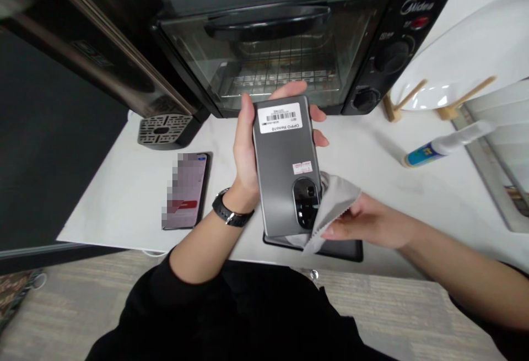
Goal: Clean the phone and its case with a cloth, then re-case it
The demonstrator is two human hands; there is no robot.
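A grey smartphone with label stickers and a black camera bump on its back is in my left hand. The left fingers wrap round the end with the barcode sticker. My right hand pinches a light grey cloth, which lies against the phone's edge beside the camera bump and reaches under its near end. Part of the cloth is hidden behind the phone. Below both hands, a flat black tray-like object lies on the white counter, partly covered by the phone and cloth.
Another phone lies screen up on the counter to the left. A black toaster oven stands behind my hands, next to a dark machine with a drip grille. At right are a spray bottle and a white plate on wooden pegs.
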